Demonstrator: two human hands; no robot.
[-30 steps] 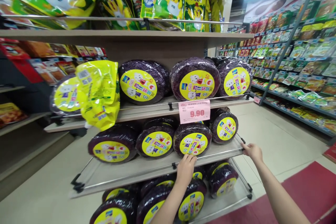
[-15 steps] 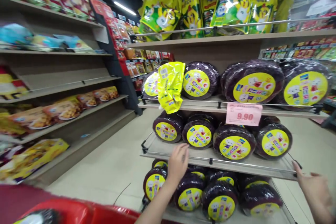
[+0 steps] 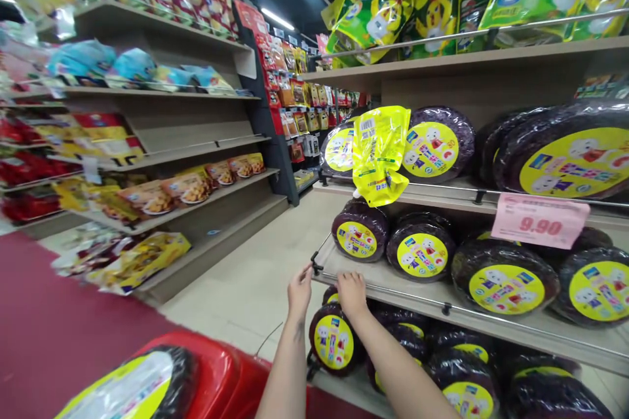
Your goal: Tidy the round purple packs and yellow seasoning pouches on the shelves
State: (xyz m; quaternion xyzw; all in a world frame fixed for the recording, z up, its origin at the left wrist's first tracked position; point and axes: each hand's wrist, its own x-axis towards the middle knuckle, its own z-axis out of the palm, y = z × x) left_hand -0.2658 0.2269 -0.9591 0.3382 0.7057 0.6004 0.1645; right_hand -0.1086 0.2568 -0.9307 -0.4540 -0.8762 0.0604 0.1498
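Note:
My left hand (image 3: 299, 288) touches the left front corner of the middle shelf (image 3: 393, 288), by the black end of its metal rail (image 3: 317, 268). My right hand (image 3: 352, 291) rests beside it on the shelf's front edge, fingers curled over the rail. Neither hand holds a product. Round dark purple packs with yellow labels (image 3: 421, 252) stand in rows on this shelf and on the shelves above and below. One such pack (image 3: 333, 340) sits just under my hands.
A red basket (image 3: 211, 373) at the bottom left holds one round pack (image 3: 128, 386). A yellow bag (image 3: 379, 154) hangs over the upper shelf edge. A pink 9.90 price tag (image 3: 539, 221) clips on at right. Snack shelves (image 3: 162, 163) line the aisle's left side.
The view swung left along the display. Both hands slid left along the shelf rail, from its right end and middle to its left corner. The red basket came into view.

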